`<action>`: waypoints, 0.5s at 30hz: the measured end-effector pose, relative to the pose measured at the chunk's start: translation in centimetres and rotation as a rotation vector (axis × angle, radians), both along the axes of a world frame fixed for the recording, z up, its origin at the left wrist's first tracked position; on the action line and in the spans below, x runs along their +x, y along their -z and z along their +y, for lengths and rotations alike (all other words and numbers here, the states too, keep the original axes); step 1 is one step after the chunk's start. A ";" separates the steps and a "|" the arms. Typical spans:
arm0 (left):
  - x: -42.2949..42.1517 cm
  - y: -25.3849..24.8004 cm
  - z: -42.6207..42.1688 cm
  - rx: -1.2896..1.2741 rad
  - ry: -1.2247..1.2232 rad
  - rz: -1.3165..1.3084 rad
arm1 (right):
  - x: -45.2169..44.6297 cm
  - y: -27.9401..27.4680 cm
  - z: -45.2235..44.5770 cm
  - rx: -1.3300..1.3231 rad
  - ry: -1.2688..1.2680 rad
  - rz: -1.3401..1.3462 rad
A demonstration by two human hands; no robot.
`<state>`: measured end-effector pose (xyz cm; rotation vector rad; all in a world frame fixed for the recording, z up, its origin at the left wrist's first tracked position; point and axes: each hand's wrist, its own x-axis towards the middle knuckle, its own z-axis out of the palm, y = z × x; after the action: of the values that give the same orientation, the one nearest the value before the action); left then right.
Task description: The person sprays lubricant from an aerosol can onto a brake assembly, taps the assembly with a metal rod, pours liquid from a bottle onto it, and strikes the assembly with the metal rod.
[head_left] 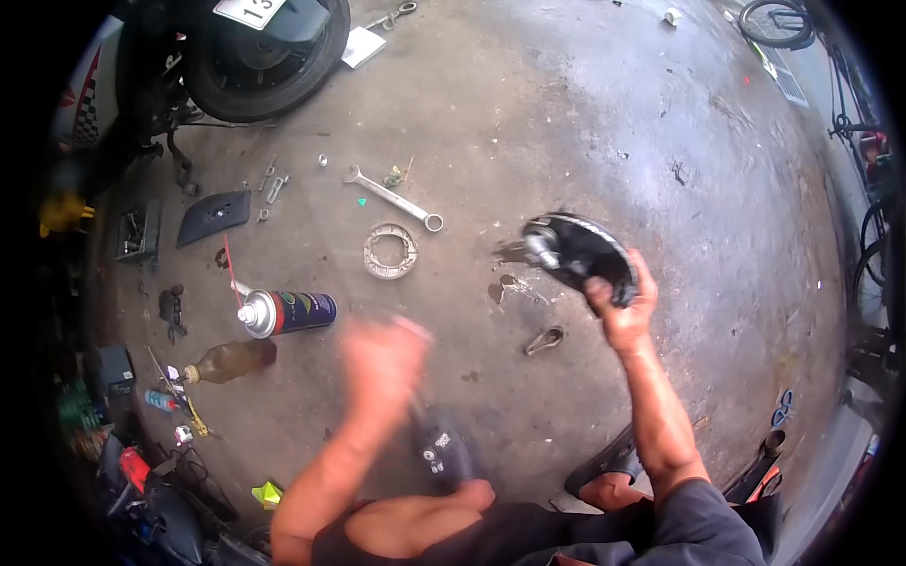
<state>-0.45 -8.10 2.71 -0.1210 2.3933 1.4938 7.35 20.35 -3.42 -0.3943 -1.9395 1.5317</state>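
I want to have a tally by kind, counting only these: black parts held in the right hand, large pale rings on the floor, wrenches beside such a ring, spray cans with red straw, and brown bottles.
Black part in right hand: 1
Large pale ring: 1
Wrench: 1
Spray can: 1
Brown bottle: 1
Total: 5

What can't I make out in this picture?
All in the head view:
- Left hand: motion blur hides its fingers and whether it holds anything.
- Black round part in the right hand: blur softens its details, and its far face is turned away.
- License plate: the top edge cuts it off, leaving only "13" readable.
- Aerosol can: its label print is too small to read.
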 end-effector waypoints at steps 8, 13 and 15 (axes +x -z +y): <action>-3.4 -3.3 -0.4 0.313 -0.214 -0.143 | 0.9 -0.1 2.5 -0.306 0.039 -0.038; -0.4 -1.2 1.6 0.050 0.429 -0.381 | -0.1 1.0 0.5 0.074 -0.113 -0.024; -2.3 -3.0 0.8 0.098 0.182 -0.438 | 0.4 0.9 1.1 -0.262 -0.094 -0.134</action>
<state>-2.77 -7.33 5.75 -0.1814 1.9275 1.3362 7.77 21.40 -4.34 -0.5358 -1.8839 1.8723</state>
